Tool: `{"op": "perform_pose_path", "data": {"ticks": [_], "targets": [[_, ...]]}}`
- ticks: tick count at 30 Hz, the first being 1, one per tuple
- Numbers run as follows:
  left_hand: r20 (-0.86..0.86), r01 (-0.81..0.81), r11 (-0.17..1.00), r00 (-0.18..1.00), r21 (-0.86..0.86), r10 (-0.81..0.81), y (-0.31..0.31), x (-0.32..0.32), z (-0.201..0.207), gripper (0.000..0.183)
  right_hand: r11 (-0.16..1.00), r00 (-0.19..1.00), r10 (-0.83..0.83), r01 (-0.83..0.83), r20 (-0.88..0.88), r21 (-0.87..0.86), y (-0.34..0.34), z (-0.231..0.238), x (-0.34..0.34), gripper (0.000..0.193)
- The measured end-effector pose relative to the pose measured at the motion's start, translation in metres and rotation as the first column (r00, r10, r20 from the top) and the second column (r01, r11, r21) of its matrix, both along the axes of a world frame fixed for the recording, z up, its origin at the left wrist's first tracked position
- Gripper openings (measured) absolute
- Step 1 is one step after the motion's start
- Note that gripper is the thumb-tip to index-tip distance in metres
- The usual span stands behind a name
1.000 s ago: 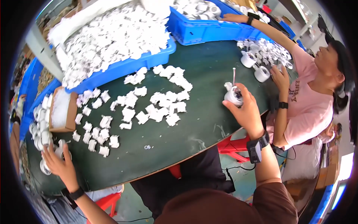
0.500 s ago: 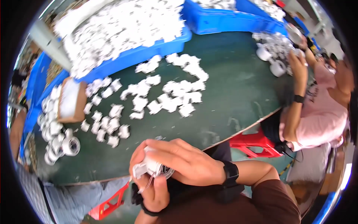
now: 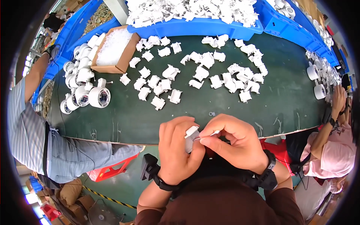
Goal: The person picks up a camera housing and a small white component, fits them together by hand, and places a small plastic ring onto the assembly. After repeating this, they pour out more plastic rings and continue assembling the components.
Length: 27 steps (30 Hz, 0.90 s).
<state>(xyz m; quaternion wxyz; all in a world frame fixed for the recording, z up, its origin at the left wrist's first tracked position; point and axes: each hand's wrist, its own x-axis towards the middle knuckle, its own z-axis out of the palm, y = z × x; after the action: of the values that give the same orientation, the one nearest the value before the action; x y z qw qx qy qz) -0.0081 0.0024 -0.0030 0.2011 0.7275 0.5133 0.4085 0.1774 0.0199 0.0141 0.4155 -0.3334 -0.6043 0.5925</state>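
Observation:
Close to the table's near edge, my left hand (image 3: 178, 152) is closed around a white plastic housing (image 3: 191, 140), mostly hidden by the fingers. My right hand (image 3: 236, 142) pinches a thin white strand, apparently a wire, against the housing's right side. A small white tip (image 3: 215, 132) shows between its thumb and fingers. Beyond both hands, loose white plastic brackets (image 3: 174, 96) lie scattered in groups. A small grey ring-shaped part (image 3: 212, 114) rests just past my right hand.
White round lamp-like units (image 3: 99, 96) pile up at the left, beside a cardboard box (image 3: 122, 64) of translucent pieces. Blue bins (image 3: 195, 27) line the green table's (image 3: 123, 120) far side. One person stands at left (image 3: 28, 123); another works at right (image 3: 322, 146).
My right hand has come off its wrap over the white housing and now pinches at its side. My left hand has turned its back upward. The view has swung left.

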Motion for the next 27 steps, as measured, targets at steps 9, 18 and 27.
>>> {"op": "perform_pose_path", "data": {"ticks": [9, 18, 27], "targets": [[0.154, 0.044, 0.997, 0.987, -0.056, -0.035, -0.001, 0.002, 0.001, 0.020, 0.965, 0.960, -0.260, 0.254, 0.103, 0.066, -0.007, -0.003, -0.019, 0.011], [0.123, 0.048, 0.998, 0.991, -0.050, -0.041, -0.002, 0.000, 0.003, 0.013, 0.944, 0.959, -0.187, 0.116, 0.211, 0.308, 0.004, 0.004, 0.004, 0.011], [0.191, 0.038, 0.999, 0.981, 0.023, -0.042, 0.004, -0.001, -0.005, 0.008, 0.858, 0.730, -0.460, 0.217, 0.507, 0.466, 0.015, -0.016, 0.021, 0.021]]}}
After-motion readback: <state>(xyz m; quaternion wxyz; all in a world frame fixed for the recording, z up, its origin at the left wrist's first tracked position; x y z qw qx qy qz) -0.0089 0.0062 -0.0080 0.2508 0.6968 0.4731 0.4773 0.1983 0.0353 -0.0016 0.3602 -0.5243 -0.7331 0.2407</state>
